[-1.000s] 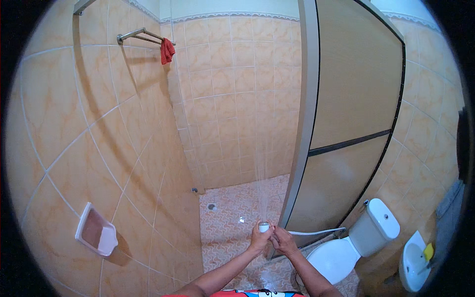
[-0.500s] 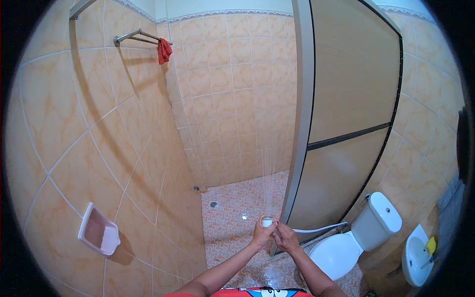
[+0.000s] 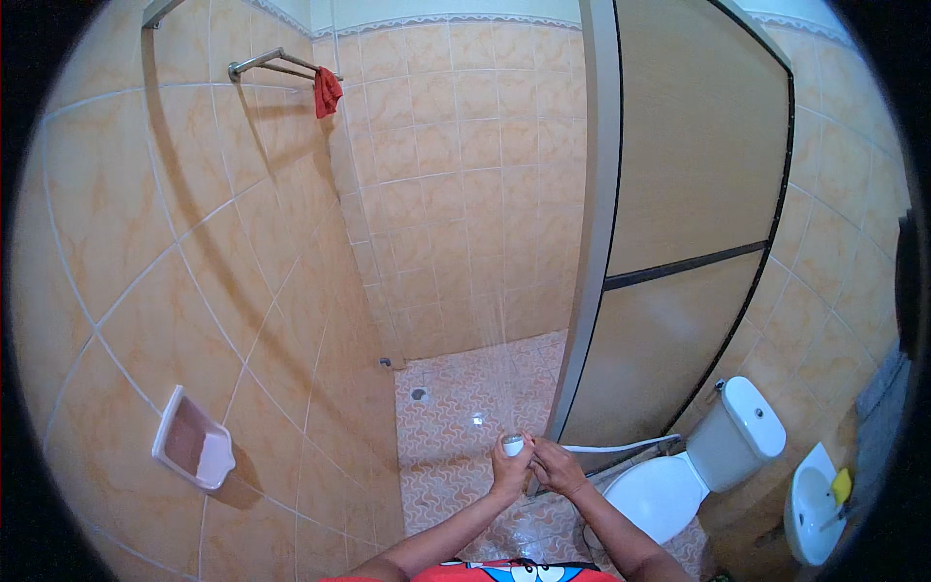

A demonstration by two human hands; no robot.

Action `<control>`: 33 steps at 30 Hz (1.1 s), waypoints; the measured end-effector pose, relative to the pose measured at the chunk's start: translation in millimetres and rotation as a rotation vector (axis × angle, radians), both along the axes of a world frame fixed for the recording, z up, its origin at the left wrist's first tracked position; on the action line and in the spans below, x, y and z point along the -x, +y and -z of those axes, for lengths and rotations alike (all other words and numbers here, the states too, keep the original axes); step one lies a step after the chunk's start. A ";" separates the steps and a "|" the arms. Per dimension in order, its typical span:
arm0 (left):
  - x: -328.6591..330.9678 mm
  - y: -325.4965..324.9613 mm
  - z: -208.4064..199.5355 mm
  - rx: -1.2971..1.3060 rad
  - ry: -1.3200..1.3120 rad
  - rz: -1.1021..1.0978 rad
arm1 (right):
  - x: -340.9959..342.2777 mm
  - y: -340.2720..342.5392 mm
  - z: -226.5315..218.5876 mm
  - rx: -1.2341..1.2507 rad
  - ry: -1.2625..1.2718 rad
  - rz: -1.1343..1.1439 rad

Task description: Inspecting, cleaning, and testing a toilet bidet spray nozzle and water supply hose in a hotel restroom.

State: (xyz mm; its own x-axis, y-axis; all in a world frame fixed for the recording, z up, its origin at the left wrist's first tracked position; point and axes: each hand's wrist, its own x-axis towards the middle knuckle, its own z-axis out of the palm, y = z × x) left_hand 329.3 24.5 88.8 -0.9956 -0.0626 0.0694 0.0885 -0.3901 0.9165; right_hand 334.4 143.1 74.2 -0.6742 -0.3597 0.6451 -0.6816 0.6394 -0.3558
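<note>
A white hand sprayer point(image 3: 513, 444) with a round head points away from me in the lower middle, and thin jets of water point(image 3: 504, 378) leave it toward the shower corner. My left hand point(image 3: 507, 473) is closed around its handle. Close on the right, my right hand point(image 3: 560, 469) has its fingers bent and pressed together at the sprayer's lower end, which the hands mostly hide. From there a white hose point(image 3: 621, 448) runs right, past the partition's foot to the wall by the toilet.
A brown framed partition point(image 3: 669, 339) stands right of the shower area. Beyond it are a white toilet point(image 3: 652, 500) and a small washbasin point(image 3: 807, 519). On the left wall hang a pink soap dish point(image 3: 189, 446) and a towel rail with a red cloth point(image 3: 328, 94). The patterned floor point(image 3: 446, 456) is wet.
Both hands have shifted slightly left with the sprayer, and its head now tilts a little left. The water jets have swung left and look fainter.
</note>
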 end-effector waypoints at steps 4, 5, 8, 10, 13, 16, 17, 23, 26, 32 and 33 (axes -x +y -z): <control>-0.4 3.3 10.0 -0.045 0.096 -0.083 | 3.6 2.6 14.6 -0.016 -0.045 -0.036; -1.2 3.6 10.2 -0.052 0.099 -0.090 | 3.8 3.3 16.2 -0.017 -0.046 -0.040; 1.5 2.5 18.8 -0.065 0.112 -0.100 | 1.1 2.1 13.1 0.001 -0.045 -0.060; -1.2 1.4 15.8 -0.067 0.120 -0.100 | -0.9 1.4 6.9 -0.030 -0.077 -0.052; -4.8 0.4 9.6 -0.080 -0.030 -0.098 | 1.2 1.4 9.1 -0.020 -0.149 -0.090; -4.4 -0.5 14.3 -0.136 -0.058 -0.104 | 1.1 -1.3 8.6 -0.016 -0.192 -0.109; -2.5 -0.7 18.7 -0.136 -0.056 -0.135 | 0.2 -2.7 8.3 -0.016 -0.196 -0.114; 4.9 -6.2 40.5 -0.209 -0.146 -0.155 | -5.3 -8.4 4.0 0.005 -0.384 -0.126; 3.3 -9.0 37.9 -0.260 -0.263 -0.151 | -8.2 -10.4 7.8 -0.009 -0.421 -0.118; 5.7 -13.3 43.5 -0.343 -0.390 -0.117 | -8.8 -14.0 25.8 0.177 -0.686 -0.107; 5.9 -13.4 43.5 -0.362 -0.397 -0.103 | -9.2 -15.2 27.3 0.241 -0.693 -0.132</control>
